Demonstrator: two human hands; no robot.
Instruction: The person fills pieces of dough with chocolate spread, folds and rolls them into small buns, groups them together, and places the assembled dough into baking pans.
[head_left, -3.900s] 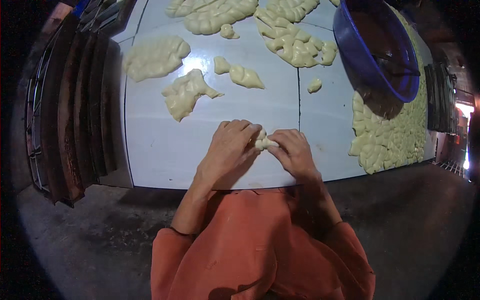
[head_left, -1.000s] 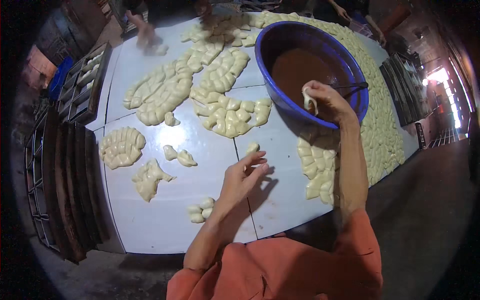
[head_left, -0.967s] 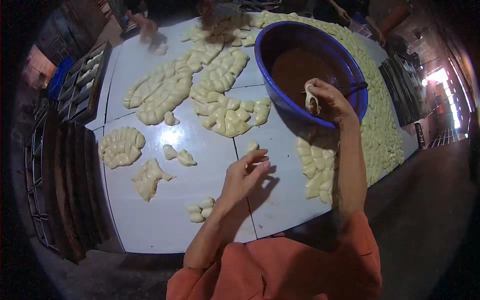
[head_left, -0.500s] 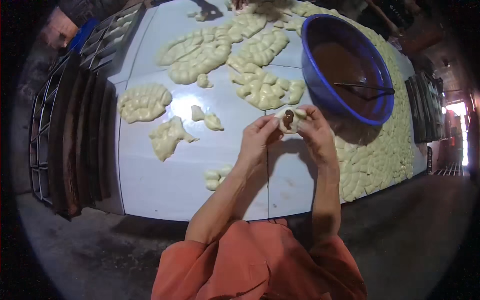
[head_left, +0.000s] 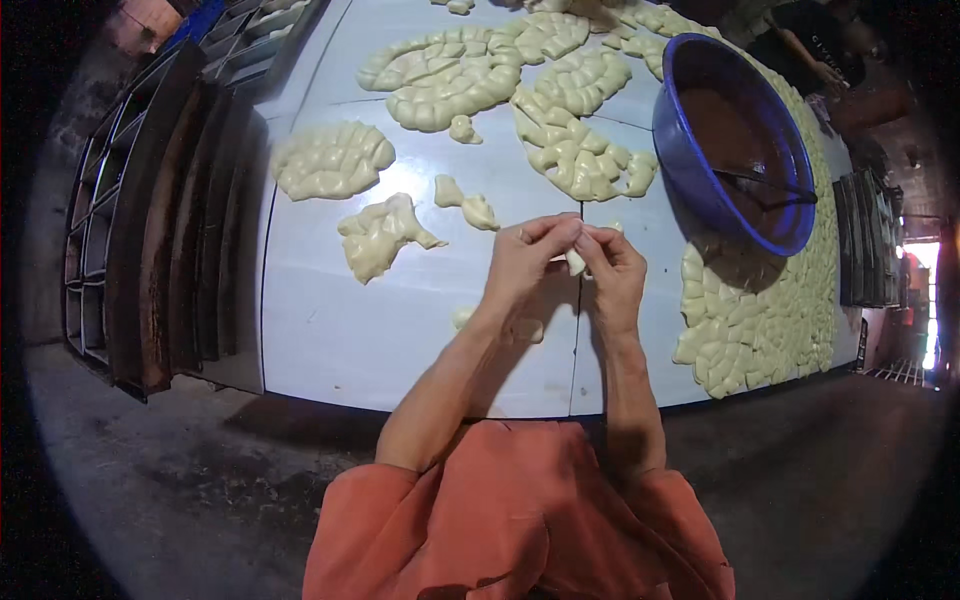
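Near the middle of the white table (head_left: 340,300), my left hand (head_left: 524,262) and my right hand (head_left: 614,272) meet, fingertips pinched on a small pale dough piece (head_left: 574,262). Its inside is hidden by the fingers and folded dough. Small dough lumps (head_left: 530,330) lie partly hidden behind my left wrist. Up and to the left sit a torn dough piece (head_left: 375,240) and two small scraps (head_left: 477,211). A blue tub (head_left: 680,150) of brown filling (head_left: 730,135) stands to the right of my hands, with a dark handled utensil (head_left: 760,187) in it.
Portioned dough patches (head_left: 450,95) lie on the table's far part, and a broad dough sheet (head_left: 750,320) covers its right side. Dark metal trays (head_left: 150,250) stack at the left edge, more (head_left: 860,230) at the right. A co-worker (head_left: 800,50) is at the far right.
My right hand has come from the tub to my left hand. The dough showed brown filling half a second ago; now it is pinched over, the filling hidden.
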